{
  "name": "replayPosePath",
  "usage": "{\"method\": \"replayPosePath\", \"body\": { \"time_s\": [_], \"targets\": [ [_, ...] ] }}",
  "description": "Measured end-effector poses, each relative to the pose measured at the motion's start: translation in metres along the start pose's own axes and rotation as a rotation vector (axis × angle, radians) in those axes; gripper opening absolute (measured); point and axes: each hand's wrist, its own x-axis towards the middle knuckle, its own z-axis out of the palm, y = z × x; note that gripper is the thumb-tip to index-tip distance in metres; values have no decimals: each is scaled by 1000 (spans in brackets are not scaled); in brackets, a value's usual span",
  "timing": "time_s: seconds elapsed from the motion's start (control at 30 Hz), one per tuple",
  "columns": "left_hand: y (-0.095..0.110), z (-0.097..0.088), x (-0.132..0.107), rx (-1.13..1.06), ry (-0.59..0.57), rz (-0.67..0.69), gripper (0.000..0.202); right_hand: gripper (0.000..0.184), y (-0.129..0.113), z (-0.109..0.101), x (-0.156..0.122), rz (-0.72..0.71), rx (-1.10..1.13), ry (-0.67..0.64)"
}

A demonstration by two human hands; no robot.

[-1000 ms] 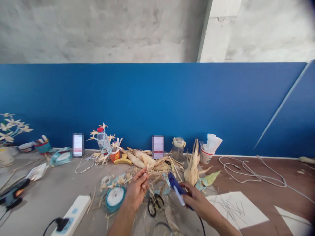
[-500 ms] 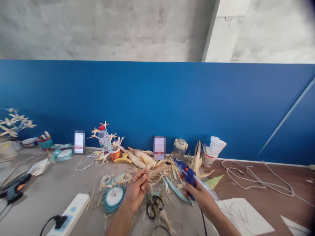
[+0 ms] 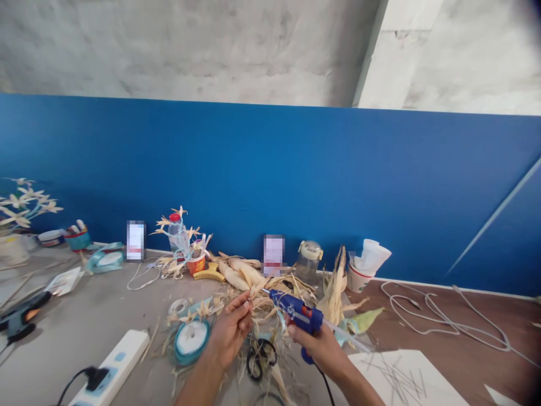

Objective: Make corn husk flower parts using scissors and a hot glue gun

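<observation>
My right hand (image 3: 310,335) grips a blue hot glue gun (image 3: 296,309), its nozzle aimed left and a clear glue stick trailing from the rear. Close to that nozzle, my left hand (image 3: 234,321) pinches a pale piece of corn husk (image 3: 252,290) between thumb and fingers. Whether the nozzle touches the husk I cannot tell. Behind the hands lies a heap of dried corn husks (image 3: 240,273). Below them are black-handled scissors (image 3: 261,358) among husk scraps, and a roll of teal ribbon (image 3: 192,341) sits left of my left wrist.
A white power strip (image 3: 112,369) lies front left, with another glue gun (image 3: 23,316) beyond it. Husk flowers (image 3: 181,239) stand near a red-capped bottle. At the back are a phone (image 3: 274,254), a glass jar (image 3: 309,259) and a paper cup (image 3: 359,279). White paper (image 3: 401,375) holds thin sticks.
My right hand has swung the glue gun left, bringing its nozzle from pointing up and away to beside the husk piece. My left hand keeps its pinch. The view has tilted slightly.
</observation>
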Motion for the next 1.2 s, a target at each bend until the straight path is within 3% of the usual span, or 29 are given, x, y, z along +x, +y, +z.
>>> {"method": "replayPosePath", "body": {
  "time_s": [0.2, 0.43, 0.63, 0.87, 1.2],
  "targets": [
    [-1, 0, 0, -3, -3, 2, 30, 34, 1, 10, 4, -12, -76, 58],
    [-2, -2, 0, 14, -36, -12, 30, 39, -5, 12, 6, 14, 55, -27],
    [0, 0, -4, 25, -42, -34, 31, 43, 2, 11, 9, -12, 163, 21],
    [1, -1, -6, 5, -63, -42, 32, 49, -12, 11, 7, 29, 245, -93],
    [2, -2, -7, 12, -64, -49, 34, 48, -19, 9, 5, 48, 275, -113]
  ]
}}
